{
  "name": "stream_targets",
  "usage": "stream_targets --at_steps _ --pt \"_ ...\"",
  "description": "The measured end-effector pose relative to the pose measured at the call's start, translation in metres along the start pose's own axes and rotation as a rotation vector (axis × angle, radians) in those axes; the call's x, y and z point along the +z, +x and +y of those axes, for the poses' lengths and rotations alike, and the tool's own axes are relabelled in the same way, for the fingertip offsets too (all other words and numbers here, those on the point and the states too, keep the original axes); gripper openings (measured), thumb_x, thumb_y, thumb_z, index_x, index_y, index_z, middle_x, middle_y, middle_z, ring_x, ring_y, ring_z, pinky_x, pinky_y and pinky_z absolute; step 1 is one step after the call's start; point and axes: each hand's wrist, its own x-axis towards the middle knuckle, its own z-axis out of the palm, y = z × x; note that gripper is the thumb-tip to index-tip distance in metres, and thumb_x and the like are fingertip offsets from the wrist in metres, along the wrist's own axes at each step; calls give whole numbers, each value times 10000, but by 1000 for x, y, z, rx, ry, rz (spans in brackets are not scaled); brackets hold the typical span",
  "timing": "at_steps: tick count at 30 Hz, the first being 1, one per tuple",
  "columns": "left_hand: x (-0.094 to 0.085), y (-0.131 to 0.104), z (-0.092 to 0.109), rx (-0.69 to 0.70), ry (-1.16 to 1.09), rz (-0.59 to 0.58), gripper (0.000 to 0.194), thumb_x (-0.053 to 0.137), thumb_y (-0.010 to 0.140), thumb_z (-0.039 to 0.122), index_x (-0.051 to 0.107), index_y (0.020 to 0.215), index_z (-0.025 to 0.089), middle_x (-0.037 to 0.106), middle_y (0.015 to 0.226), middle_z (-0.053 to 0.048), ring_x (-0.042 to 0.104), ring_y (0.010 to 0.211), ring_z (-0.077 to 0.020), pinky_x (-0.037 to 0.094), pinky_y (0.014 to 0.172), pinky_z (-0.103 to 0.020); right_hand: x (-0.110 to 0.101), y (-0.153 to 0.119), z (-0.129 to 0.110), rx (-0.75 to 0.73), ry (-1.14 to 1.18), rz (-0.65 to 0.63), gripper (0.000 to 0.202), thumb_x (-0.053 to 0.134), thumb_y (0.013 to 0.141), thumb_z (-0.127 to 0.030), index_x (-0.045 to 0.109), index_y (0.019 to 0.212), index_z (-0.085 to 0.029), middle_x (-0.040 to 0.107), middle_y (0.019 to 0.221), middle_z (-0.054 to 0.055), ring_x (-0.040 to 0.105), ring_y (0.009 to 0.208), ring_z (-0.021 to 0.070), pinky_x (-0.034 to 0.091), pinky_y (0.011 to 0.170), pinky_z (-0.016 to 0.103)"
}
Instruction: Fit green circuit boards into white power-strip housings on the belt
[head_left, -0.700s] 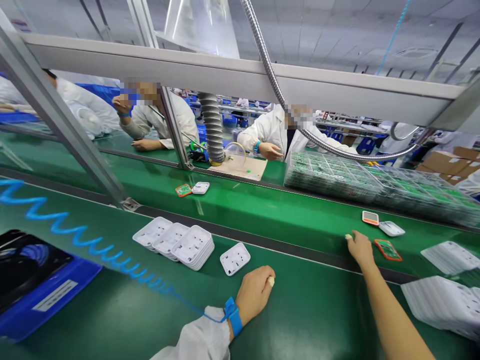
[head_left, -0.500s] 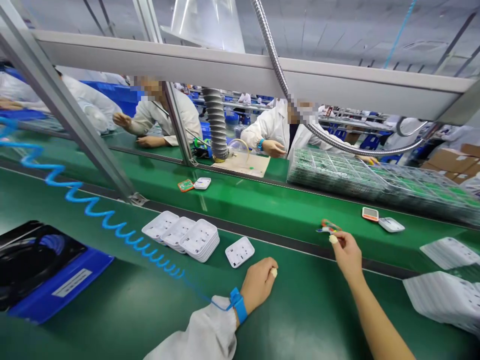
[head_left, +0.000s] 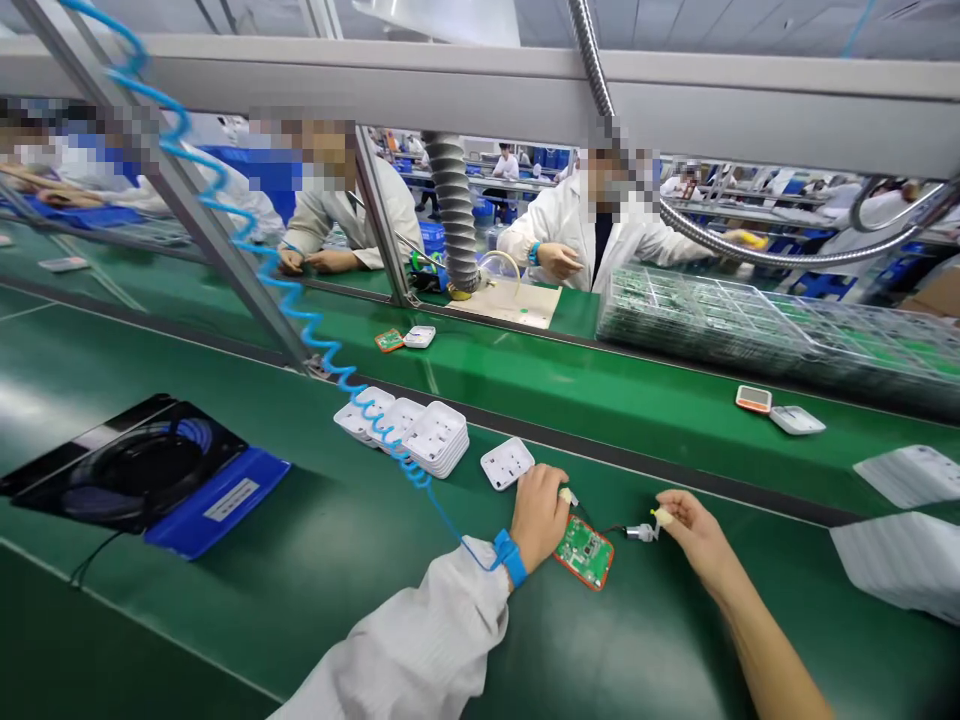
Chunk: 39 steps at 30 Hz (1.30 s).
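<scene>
Vs 0.5 s ago: the board [head_left: 584, 551] was up in the air at the right hand's fingertips over the belt; now it lies flat on the worktop [head_left: 315, 560] in front of the person. Left hand [head_left: 538, 515] has moved fwd and right, from resting alone near the white tray to the board's left edge. Right hand [head_left: 694, 527] has pulled back toward the body, off the belt. View also shifted: blue coil cord [head_left: 300, 315] now runs up the frame post.

Board w/ orange rim sits between the 2 hands, tilted diagonal. Left fingers curled, tips w/ finger cot touching the board's upper-left corner; thumb side hidden, can't tell if it's a true grip or just pressing. Right fingers pinched shut on a small metal plug [head_left: 640, 532], joined by thin wires to the board; plug is just right of the board, hand apart from the board itself.

Single white tray [head_left: 507, 463] just behind the left hand, tray stack [head_left: 435, 440] left of it. On the belt [head_left: 600, 400]: orange unit [head_left: 753, 399] + white cover [head_left: 797, 420], well apart from both hands.
</scene>
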Motion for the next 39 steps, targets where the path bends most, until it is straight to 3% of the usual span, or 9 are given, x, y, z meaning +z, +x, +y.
stream_targets --at_steps 2,6,10,14,18,24,31,36,39 --pt "0 -1 5 -52 108 -60 82 443 820 230 506 827 178 520 873 -68 460 879 -233 345 798 -394 2 -1 2 -22 -101 -35 322 603 699 -452 548 873 -186 565 722 10 548 660 150 460 619 272" --pt "3 4 16 -107 219 -130 256 534 774 413 517 800 159 521 848 -100 445 888 -284 302 811 -451 12 -6 -8 -118 -366 -49 228 471 804 -421 532 876 -214 577 689 -7 544 608 149 457 603 281" --pt "10 13 22 -71 201 -188 117 503 777 273 511 787 157 540 837 -95 466 862 -263 302 795 -425 27 -12 -21 -297 -519 -33 208 409 840 -345 551 935 -227 624 864 24 583 755 175 458 704 299" --pt "10 11 21 21 -19 -258 60 452 766 149 489 798 184 560 824 -29 497 819 -196 331 758 -338 44 -16 -26 -333 -529 -62 204 401 839 -286 532 977 -212 619 875 32 585 780 171 459 701 290" --pt "5 4 16 -14 -352 -362 69 447 783 161 480 836 190 549 752 21 504 700 -137 362 659 -258 53 -20 -30 -412 -546 -163 167 371 855 -239 535 880 -216 608 857 26 571 778 161 440 705 283" --pt "2 -1 12 -57 -553 -365 48 481 781 190 483 826 173 515 739 29 471 685 -113 373 635 -231 57 -26 -35 -427 -572 -250 195 312 869 -196 498 922 -226 586 834 21 548 746 155 421 680 274" --pt "3 -2 12 -46 -538 -389 70 478 781 188 500 845 171 532 745 23 491 695 -119 389 649 -238 54 -25 -33 -411 -578 -264 221 302 876 -218 522 903 -213 586 799 32 553 726 163 428 668 291" --pt "3 -2 12 -19 -490 -393 71 480 779 182 507 845 176 547 737 26 501 685 -120 376 633 -234 53 -23 -34 -383 -579 -275 249 344 846 -181 548 977 -236 631 924 19 581 842 169 432 739 295" --pt "3 -2 13 -11 -470 -393 71 480 778 179 509 842 177 557 732 26 507 680 -120 371 626 -233 52 -23 -34 -343 -576 -274 213 353 843 -192 523 964 -233 634 857 6 589 767 161 433 687 282"
